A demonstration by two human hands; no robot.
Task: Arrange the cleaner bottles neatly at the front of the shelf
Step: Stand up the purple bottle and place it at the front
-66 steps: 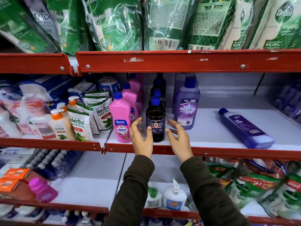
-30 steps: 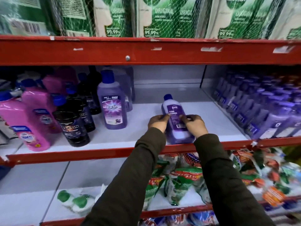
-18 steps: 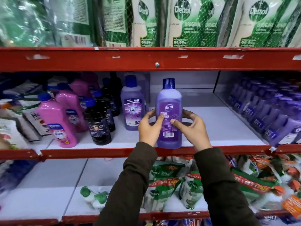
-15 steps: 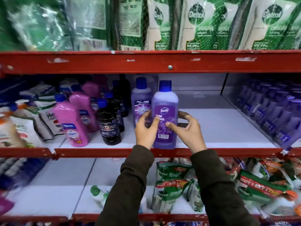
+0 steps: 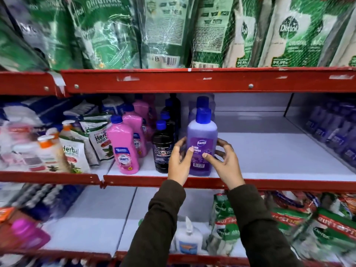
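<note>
A purple Bactin floor cleaner bottle with a blue cap stands upright at the front edge of the middle shelf. My left hand and my right hand hold it from either side, thumbs on its label. Another purple bottle stands directly behind it, mostly hidden. Just left is a row of black Bactin bottles, then a row of pink Shakti bottles, each with one bottle at the front edge.
Herbal hand wash pouches and pump bottles crowd the shelf's left. Blurred purple bottles fill the section to the right. Green Dettol refill packs hang above. Dettol packs and a white bottle lie below.
The lying purple bottle was picked up with both hands, stood upright, and moved left. It now stands at the shelf front next to the black bottles.
</note>
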